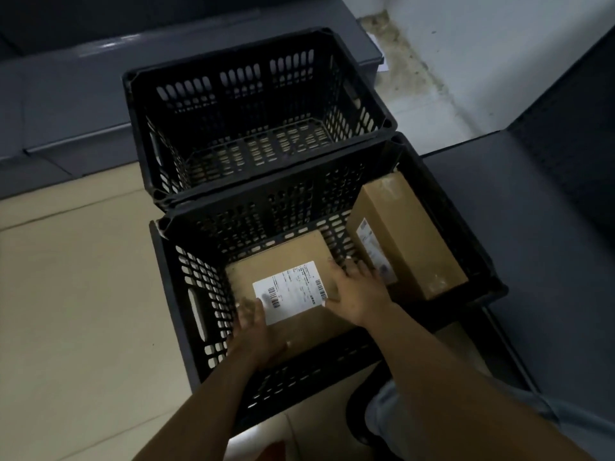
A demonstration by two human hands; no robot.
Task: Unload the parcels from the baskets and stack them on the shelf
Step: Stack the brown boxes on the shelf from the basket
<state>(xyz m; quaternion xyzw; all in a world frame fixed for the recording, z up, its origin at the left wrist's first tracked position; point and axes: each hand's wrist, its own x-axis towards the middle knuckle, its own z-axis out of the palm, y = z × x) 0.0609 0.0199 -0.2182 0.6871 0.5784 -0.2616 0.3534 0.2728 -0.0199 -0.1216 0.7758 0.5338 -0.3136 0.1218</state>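
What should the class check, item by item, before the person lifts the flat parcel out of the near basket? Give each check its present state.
1. Left hand on the flat parcel, at its near left corner: ok.
2. Right hand on the parcel's right edge: ok.
3. Fingers curled under the parcel for a firm hold: cannot tell.
4. Nothing lies on the parcel: ok.
5. Tall parcel stands apart, against the near basket's right wall: ok.
6. Free space on the shelf: cannot tell, out of view.
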